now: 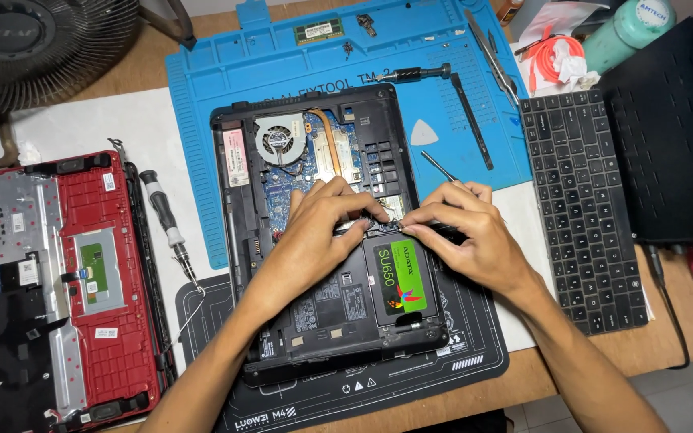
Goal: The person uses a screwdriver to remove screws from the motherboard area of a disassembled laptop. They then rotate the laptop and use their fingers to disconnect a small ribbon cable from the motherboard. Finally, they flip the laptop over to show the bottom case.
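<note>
Centre frame: left hand [318, 220] and right hand [463, 228] pinch narrowly at the drive [401, 281] edge inside the opened laptop [314, 240]; a slip risks bending its connector.

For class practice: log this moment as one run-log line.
left hand: on drive's top edge | right hand: same edge | drive: in open laptop

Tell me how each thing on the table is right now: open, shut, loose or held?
Laptop: bottom cover off, insides bare.
Drive: flat in its bay, top edge under the fingers.
Left hand: fingertips pinching at the drive's top edge.
Right hand: pinching the same spot.
Red cover: taken off, inside facing up.
Keyboard: loose, keys up.
Screwdriver: lying unused.
</note>
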